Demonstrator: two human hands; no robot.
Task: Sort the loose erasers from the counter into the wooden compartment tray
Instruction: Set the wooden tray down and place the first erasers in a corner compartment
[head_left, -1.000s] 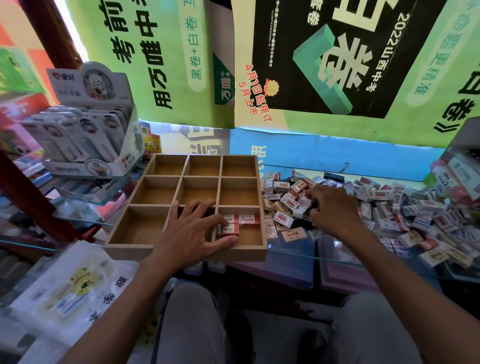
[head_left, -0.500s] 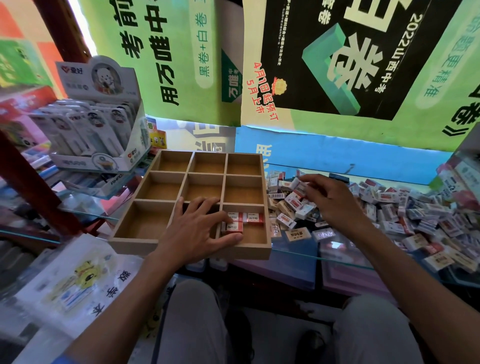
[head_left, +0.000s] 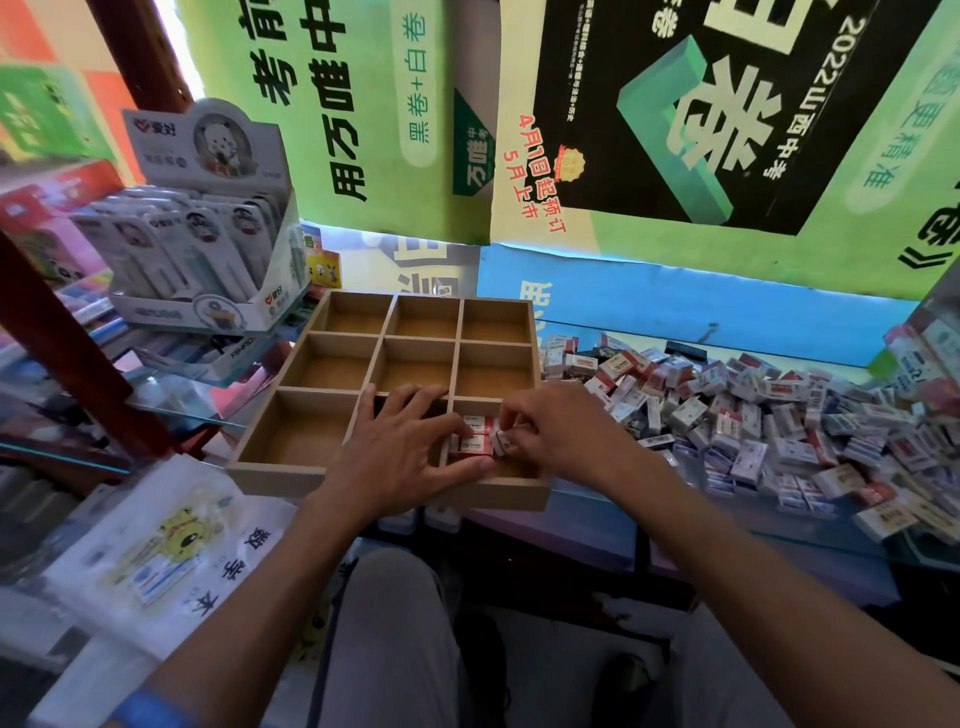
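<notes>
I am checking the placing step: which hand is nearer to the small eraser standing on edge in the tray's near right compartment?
Right. The right hand pinches that eraser at its fingertips. The left hand rests just left of it, fingers on the flat erasers beside it.

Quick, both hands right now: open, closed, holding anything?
Left hand: open, fingers spread flat over the tray, thumb by the erasers already in it.
Right hand: pinching an eraser over the near-right compartment.

We count one wooden tray (head_left: 291, 470) with nine compartments, two hands, perhaps three erasers (head_left: 475, 445) inside, and dozens of loose erasers (head_left: 769, 431).
</notes>
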